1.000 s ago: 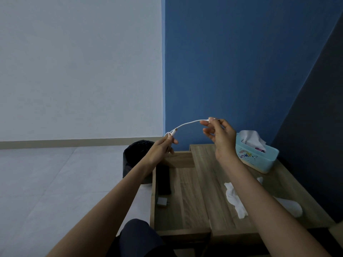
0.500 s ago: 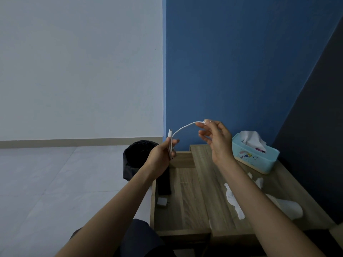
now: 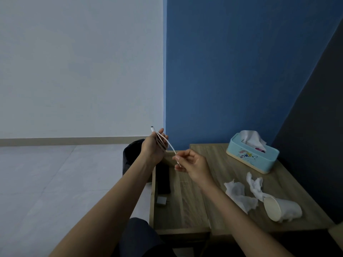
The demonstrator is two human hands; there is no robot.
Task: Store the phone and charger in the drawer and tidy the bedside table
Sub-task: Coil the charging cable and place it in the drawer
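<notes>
My left hand holds several loops of the white charger cable wound around its fingers, one plug end sticking up above the thumb. My right hand pinches the cable's free end just below and to the right. Both hands hover over the open wooden drawer. Inside it, along the left wall, lies the black phone, with the small white charger plug in front of it.
On the wooden bedside table stand a light blue tissue box, two crumpled tissues and a tipped white paper cup. A black bin sits on the floor left of the drawer.
The cable was stretched between my hands; now most of it is coiled around my left hand. My right hand has dropped lower and closer to the left, and the view tilted down.
</notes>
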